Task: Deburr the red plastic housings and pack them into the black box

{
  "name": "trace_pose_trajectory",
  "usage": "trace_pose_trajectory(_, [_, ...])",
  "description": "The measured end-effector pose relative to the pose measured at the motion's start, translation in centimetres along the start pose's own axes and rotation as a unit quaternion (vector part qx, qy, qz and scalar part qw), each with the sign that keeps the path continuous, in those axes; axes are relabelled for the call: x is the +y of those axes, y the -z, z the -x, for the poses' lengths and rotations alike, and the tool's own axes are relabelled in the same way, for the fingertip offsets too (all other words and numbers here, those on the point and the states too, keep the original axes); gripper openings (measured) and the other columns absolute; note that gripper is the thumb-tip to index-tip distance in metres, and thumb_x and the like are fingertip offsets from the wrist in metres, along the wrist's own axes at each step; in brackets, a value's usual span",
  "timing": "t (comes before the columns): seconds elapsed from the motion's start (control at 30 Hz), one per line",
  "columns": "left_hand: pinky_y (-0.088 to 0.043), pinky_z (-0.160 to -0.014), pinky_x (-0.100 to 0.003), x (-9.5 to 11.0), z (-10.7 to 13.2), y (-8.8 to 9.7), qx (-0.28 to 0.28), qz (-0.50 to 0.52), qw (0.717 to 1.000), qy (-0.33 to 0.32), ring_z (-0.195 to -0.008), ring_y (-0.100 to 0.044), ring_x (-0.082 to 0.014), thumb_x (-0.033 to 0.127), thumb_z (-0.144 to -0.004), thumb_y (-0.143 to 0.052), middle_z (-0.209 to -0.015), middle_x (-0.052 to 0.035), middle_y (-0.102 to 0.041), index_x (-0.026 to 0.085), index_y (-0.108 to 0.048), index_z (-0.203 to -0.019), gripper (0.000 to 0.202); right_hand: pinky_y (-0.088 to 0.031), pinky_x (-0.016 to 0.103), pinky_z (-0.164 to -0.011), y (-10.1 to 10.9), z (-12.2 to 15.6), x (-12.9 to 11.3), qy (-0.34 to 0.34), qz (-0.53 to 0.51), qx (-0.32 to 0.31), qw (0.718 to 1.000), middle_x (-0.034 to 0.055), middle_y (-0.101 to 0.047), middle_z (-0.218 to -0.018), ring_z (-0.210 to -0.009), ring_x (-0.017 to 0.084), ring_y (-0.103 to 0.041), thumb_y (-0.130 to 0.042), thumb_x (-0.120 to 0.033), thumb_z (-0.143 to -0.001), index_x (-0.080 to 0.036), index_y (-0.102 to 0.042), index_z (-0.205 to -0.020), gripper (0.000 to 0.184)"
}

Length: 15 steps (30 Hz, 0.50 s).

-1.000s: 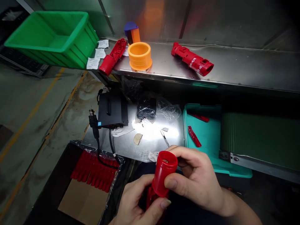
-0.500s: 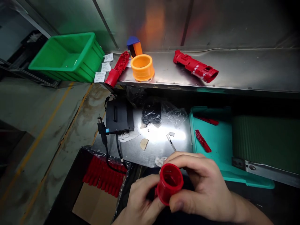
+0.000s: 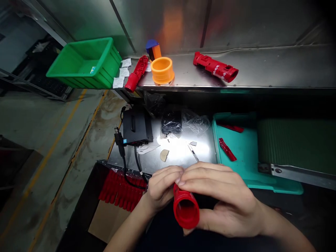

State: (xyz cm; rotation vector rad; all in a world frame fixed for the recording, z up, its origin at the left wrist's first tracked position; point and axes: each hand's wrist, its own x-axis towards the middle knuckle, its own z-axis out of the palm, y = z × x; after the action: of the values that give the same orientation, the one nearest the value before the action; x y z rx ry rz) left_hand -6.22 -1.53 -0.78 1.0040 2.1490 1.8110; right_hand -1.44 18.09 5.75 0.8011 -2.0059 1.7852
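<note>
A hollow red plastic tube housing (image 3: pixel 186 220) is held low in front of me, its round open end facing my view. My right hand (image 3: pixel 225 199) wraps round it from the right, fingers over the top and thumb beneath. At the tube's upper left side, my left hand (image 3: pixel 163 183) has its fingers closed on the far part, tips meeting the right fingertips. The far end is hidden behind my hands. Just beyond them, a slim metal knife or pen-like tool (image 3: pixel 193 153) lies on the metal bench (image 3: pixel 147 163).
Above, a shelf (image 3: pixel 262 68) bears red housings (image 3: pixel 216 68), an orange ring (image 3: pixel 162 71) and a green bin (image 3: pixel 86 82). A black box device (image 3: pixel 138 126) with cables stands left. Red parts (image 3: pixel 122 190) fill a carton. A teal tray (image 3: pixel 245 154) sits beside a green conveyor (image 3: pixel 296 145).
The tube has tipped so its open end points more toward me. My left hand has shifted up and forward along it, and the right fingers now cover its top.
</note>
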Motion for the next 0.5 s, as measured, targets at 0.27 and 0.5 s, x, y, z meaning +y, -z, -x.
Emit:
trace_pose_trajectory(0.27, [-0.05,-0.112,-0.045,-0.2,2.4,0.5,0.062,0.0,0.998,-0.011,-0.126,-0.065,-0.0288,0.019,-0.09,-0.073,-0.136,-0.0112,-0.07,0.027,-0.064,-0.135,0.046,-0.059,0.033,-0.103,-0.3,2.5,-0.9,0.055,0.187,-0.032,0.98,0.0144,-0.075,-0.118,-0.118,0.023,-0.069,-0.074,-0.028,-0.093,-0.009,-0.057,-0.137,0.051])
trace_pose_trajectory(0.5, [-0.061,-0.088,-0.043,0.5,4.2,0.1,0.162,0.535,0.698,0.448,-0.104,-0.072,-0.0318,0.068,-0.089,-0.061,-0.109,-0.0179,-0.074,0.012,-0.067,-0.119,0.064,-0.056,0.045,-0.111,-5.1,4.0,3.9,0.242,0.261,-0.097,0.929,0.0131,-0.079,-0.11,-0.124,0.027,-0.067,-0.056,-0.01,-0.098,-0.007,-0.069,-0.116,0.022])
